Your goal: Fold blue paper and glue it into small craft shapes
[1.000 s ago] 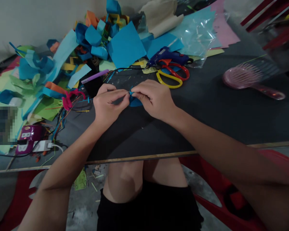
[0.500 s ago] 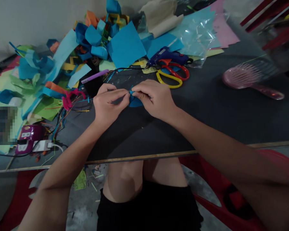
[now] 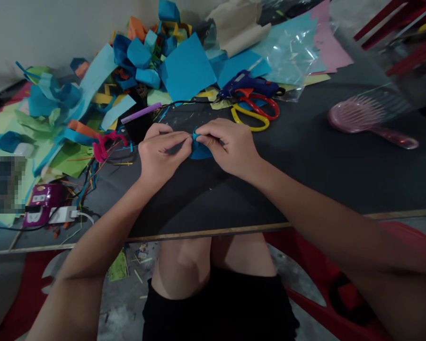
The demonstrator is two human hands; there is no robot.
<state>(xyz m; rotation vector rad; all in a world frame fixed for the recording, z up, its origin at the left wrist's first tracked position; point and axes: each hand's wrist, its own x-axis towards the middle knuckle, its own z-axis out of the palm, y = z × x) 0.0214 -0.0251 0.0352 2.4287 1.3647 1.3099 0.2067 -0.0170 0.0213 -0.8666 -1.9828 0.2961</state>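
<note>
A small blue paper piece point(image 3: 200, 150) is pinched between my two hands over the dark table point(image 3: 213, 199). My left hand point(image 3: 165, 154) holds its left side between thumb and forefinger. From the right, my right hand point(image 3: 230, 144) grips the upper part with thumb and fingertips, close against the left fingertips. The fingers cover much of the paper, so its full shape is hidden. Just behind my right hand lie scissors point(image 3: 250, 124) with red and yellow handles, beside a blue glue gun point(image 3: 250, 85).
Blue paper sheets point(image 3: 188, 68) and folded scraps pile up at the back left. A purple pen point(image 3: 141, 113) lies left of centre, a pink hairbrush point(image 3: 355, 114) at right. A purple power socket point(image 3: 44, 203) with cables sits near the front left edge.
</note>
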